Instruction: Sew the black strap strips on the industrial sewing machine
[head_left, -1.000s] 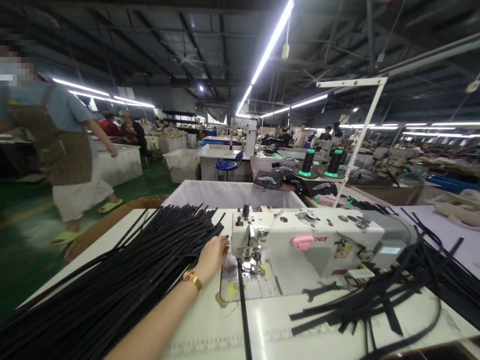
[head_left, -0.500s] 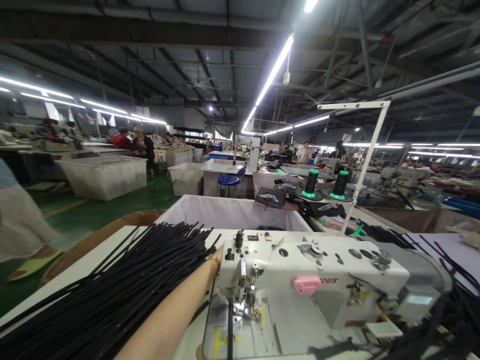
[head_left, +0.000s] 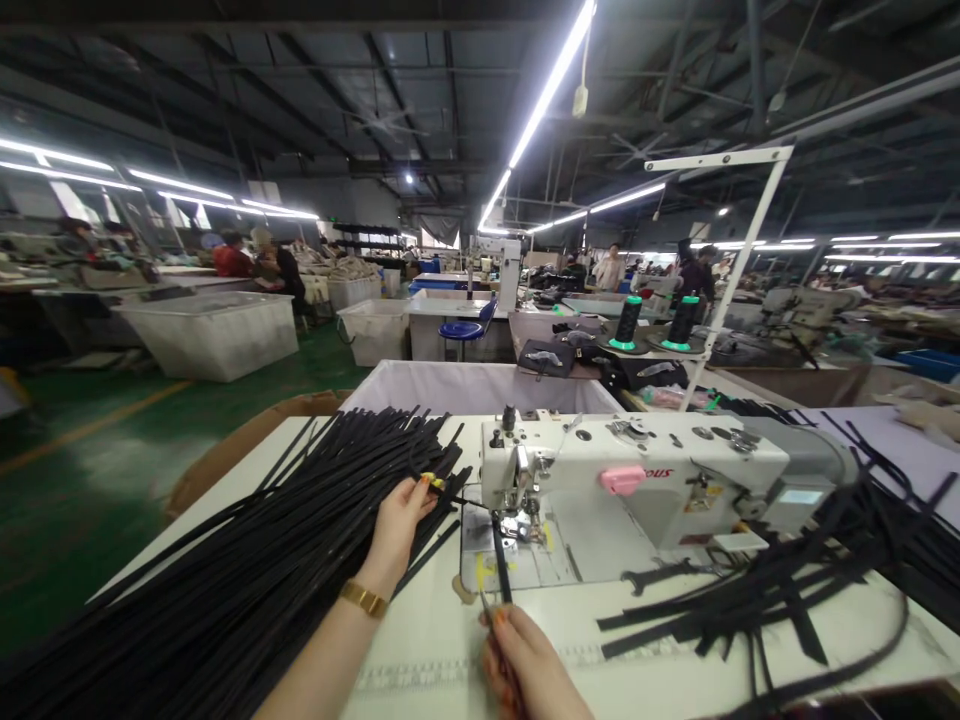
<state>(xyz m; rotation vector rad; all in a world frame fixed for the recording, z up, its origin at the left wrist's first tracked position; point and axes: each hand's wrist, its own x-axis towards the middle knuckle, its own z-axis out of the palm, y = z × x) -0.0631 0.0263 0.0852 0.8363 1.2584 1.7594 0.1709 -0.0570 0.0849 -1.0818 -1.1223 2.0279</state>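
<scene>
My left hand (head_left: 401,515), with a gold band at the wrist, is left of the sewing machine (head_left: 570,460). Its fingers are pinched on a narrow black strap (head_left: 474,502) that runs towards the needle area. Something yellow shows at the fingertips. Closed in front of the machine, my right hand (head_left: 529,660) has a slim pointed metal tool (head_left: 486,603) sticking out of it. Another length of black strap (head_left: 500,560) comes down from under the presser foot to this hand; whether the fingers grip it is unclear. A large bundle of black straps (head_left: 247,570) lies beside my left arm.
More black straps (head_left: 757,590) and a wrench (head_left: 660,574) lie on the right of the table. A ruler strip (head_left: 420,672) runs along its front. Behind the machine stand a white-lined bin (head_left: 450,383) and two black thread cones (head_left: 626,322). Other people are far off.
My left hand, hidden behind the machine head before, is now drawn back to its left and visible. My right hand has come into view with the pointed tool. The whole view has shifted.
</scene>
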